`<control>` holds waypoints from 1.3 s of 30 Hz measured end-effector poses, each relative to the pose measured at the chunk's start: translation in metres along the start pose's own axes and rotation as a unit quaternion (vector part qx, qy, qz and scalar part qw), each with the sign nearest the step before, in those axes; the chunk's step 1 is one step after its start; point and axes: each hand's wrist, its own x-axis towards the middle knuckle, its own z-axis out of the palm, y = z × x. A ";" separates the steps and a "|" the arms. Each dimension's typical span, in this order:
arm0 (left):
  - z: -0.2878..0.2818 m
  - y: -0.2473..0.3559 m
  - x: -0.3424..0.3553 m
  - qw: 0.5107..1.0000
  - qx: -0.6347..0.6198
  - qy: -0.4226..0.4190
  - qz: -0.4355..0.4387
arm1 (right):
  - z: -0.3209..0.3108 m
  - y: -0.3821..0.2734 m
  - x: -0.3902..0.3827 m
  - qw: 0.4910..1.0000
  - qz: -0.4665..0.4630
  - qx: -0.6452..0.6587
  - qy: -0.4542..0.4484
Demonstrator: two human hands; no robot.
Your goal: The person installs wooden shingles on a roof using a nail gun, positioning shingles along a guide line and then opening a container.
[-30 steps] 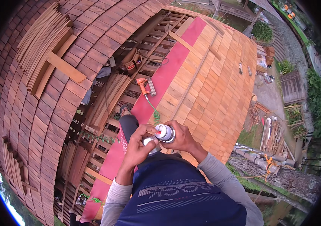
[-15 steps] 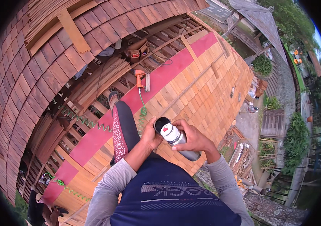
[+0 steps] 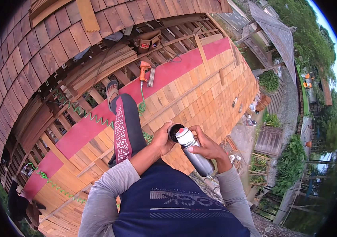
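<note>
My left hand (image 3: 162,139) is wrapped round a dark cup (image 3: 171,134), its mouth facing up. In my right hand (image 3: 209,147) is a silver thermos flask (image 3: 199,161), gripped near its neck. The flask slants with its white stopper (image 3: 184,137), which has a red button on top, right at the cup's rim. Whether stopper and cup touch, I cannot tell. Any liquid in the cup is too dark to make out. Both hands are in front of my torso, above the wooden shingles.
An orange nail gun (image 3: 144,71) lies on the red strip (image 3: 168,79), joined to a green coiled hose (image 3: 97,118). Beyond are open battens with stacked boards (image 3: 101,67) and a tool pouch (image 3: 149,41). Another person (image 3: 26,207) is at lower left. The roof edge drops off at right.
The flask has swung so more of its silver body shows, and its stopper sits slightly right and lower. Both hands keep their holds. The whole view has shifted a little.
</note>
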 end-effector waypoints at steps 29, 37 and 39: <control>0.036 0.012 -0.086 0.999 0.043 -0.011 0.002 | 0.036 -0.035 -0.041 0.992 -0.098 0.071 -0.022; 0.021 -0.014 -0.082 0.998 0.070 -0.009 -0.003 | 0.048 -0.002 -0.055 0.993 -0.109 0.043 -0.008; 0.017 -0.015 -0.081 0.996 0.085 -0.017 -0.007 | 0.054 0.002 -0.064 0.993 -0.117 0.025 0.018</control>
